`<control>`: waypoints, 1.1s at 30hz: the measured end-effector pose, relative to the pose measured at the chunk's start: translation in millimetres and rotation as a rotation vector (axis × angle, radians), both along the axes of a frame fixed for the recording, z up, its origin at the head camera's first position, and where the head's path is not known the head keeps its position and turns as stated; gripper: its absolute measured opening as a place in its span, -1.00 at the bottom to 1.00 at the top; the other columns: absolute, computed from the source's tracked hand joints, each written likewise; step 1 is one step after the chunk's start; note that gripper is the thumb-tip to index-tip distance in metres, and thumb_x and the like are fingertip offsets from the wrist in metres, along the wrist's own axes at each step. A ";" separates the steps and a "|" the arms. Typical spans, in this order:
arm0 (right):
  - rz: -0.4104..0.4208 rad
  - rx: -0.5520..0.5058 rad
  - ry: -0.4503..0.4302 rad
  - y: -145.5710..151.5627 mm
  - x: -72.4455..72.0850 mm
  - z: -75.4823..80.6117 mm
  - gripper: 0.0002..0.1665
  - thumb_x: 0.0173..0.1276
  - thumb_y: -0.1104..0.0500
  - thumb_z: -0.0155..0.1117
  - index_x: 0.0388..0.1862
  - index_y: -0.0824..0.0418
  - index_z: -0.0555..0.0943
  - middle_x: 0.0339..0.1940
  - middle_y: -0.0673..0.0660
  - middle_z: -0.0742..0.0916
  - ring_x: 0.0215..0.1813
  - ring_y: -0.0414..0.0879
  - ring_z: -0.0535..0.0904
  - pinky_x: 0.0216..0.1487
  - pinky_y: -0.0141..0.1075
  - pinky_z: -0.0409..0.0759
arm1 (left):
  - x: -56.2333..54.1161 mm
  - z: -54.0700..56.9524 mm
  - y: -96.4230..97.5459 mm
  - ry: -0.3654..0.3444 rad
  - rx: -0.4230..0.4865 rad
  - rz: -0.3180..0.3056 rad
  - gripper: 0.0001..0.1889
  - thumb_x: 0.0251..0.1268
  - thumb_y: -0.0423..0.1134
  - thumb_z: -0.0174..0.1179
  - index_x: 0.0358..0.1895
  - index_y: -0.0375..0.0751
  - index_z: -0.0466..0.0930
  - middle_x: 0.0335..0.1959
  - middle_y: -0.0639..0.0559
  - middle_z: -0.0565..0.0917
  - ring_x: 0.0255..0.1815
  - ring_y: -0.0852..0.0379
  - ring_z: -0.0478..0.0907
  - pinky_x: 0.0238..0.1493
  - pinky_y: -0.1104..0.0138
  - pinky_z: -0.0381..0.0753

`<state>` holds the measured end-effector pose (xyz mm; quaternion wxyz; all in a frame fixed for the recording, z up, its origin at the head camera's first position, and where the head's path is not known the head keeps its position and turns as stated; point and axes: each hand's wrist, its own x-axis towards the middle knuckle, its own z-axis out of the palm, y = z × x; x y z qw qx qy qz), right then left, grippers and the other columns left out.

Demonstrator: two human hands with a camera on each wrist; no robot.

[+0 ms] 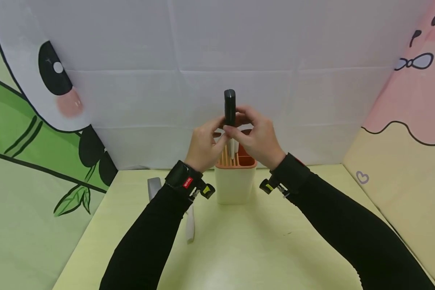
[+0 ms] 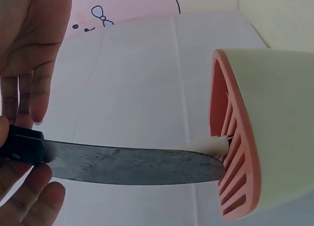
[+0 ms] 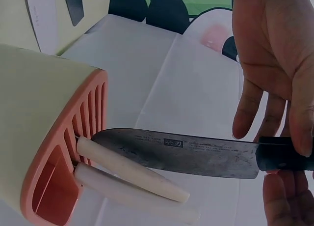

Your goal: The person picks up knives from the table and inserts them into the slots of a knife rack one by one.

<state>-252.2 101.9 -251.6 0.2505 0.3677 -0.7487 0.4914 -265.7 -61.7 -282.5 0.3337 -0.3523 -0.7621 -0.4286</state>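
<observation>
Both my hands are at the black handle of a kitchen knife (image 1: 230, 106), over a knife block (image 1: 235, 183) with a cream body and an orange slotted top. My left hand (image 1: 204, 143) pinches the handle from the left, low by the blade. From the right, my right hand (image 1: 259, 137) pinches it with thumb and fingers. The knife's dull grey blade (image 3: 181, 150) points down, its tip right at the slots (image 2: 235, 179). Two white-handled knives (image 3: 132, 169) stand in the block beside it.
Left of the block, partly behind my left forearm, a white-handled knife (image 1: 190, 225) and a grey blade (image 1: 154, 187) lie on the pale yellow table (image 1: 261, 249). A white cloth wall (image 1: 137, 100) rises close behind the block. Printed side panels stand left and right.
</observation>
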 end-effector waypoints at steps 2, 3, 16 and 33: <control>0.002 0.009 -0.008 3.0 -9.0 -6.4 -0.49 0.28 0.33 0.37 0.22 0.29 0.52 -0.12 0.24 0.72 -0.08 0.03 0.66 -0.15 -0.22 0.69 | -2.3 -1.9 0.8 0.001 0.005 -0.007 -0.63 0.36 -0.41 0.16 0.21 -0.34 0.53 -0.06 -0.14 0.68 -0.12 0.05 0.62 -0.22 0.25 0.65; 0.002 0.013 -0.012 4.4 -11.1 -8.1 -0.48 0.29 0.31 0.37 0.23 0.26 0.52 -0.11 0.22 0.72 -0.07 0.00 0.65 -0.15 -0.24 0.69 | -3.5 -2.8 1.2 0.000 0.008 -0.008 -0.63 0.36 -0.42 0.17 0.22 -0.34 0.53 -0.06 -0.15 0.68 -0.12 0.05 0.63 -0.21 0.25 0.65; -0.132 0.340 -0.124 42.5 -27.1 -50.5 -0.66 0.44 0.21 0.21 0.12 0.34 0.55 -0.10 0.18 0.68 -0.08 0.00 0.59 -0.04 -0.08 0.61 | -19.1 -17.8 2.9 -0.185 0.075 -0.031 -0.68 0.40 -0.37 0.16 0.16 -0.36 0.54 -0.09 -0.16 0.68 -0.06 0.05 0.62 -0.08 0.30 0.66; -0.246 0.591 0.161 46.6 -39.0 -147.6 -0.72 0.47 0.21 0.17 0.10 0.21 0.60 -0.09 0.10 0.71 -0.05 0.00 0.58 0.00 -0.12 0.58 | -33.7 -49.2 8.6 -0.381 0.087 0.022 -0.64 0.43 -0.31 0.15 0.22 -0.37 0.51 -0.09 -0.18 0.68 -0.05 0.02 0.62 -0.05 0.24 0.65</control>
